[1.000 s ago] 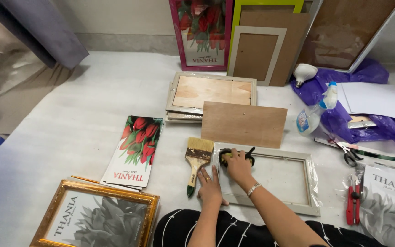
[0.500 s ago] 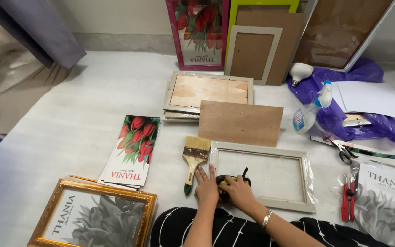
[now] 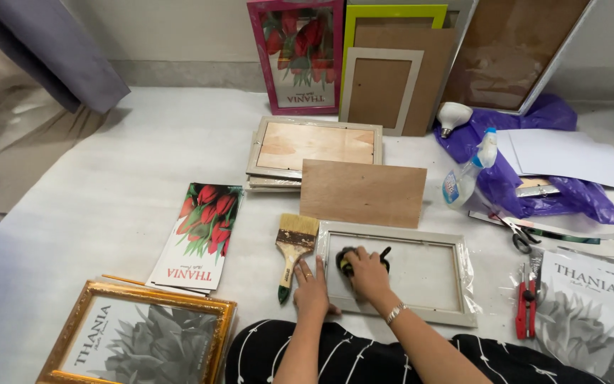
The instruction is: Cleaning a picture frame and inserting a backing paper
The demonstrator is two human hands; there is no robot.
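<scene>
White floor sheet (image 3: 129,178) | right hand (image 3: 366,274) grips black-yellow pad (image 3: 347,261) | left hand (image 3: 312,288) flat on frame (image 3: 399,274)

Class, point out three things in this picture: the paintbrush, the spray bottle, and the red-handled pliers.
paintbrush (image 3: 297,237), head view, on its metal band.
spray bottle (image 3: 461,185), head view, on its clear body.
red-handled pliers (image 3: 525,309), head view, on the red handles.

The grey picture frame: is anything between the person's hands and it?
Nothing visible. The left hand presses directly on the grey picture frame at its left edge, and the right hand holds a dark tool on its glass.
</scene>
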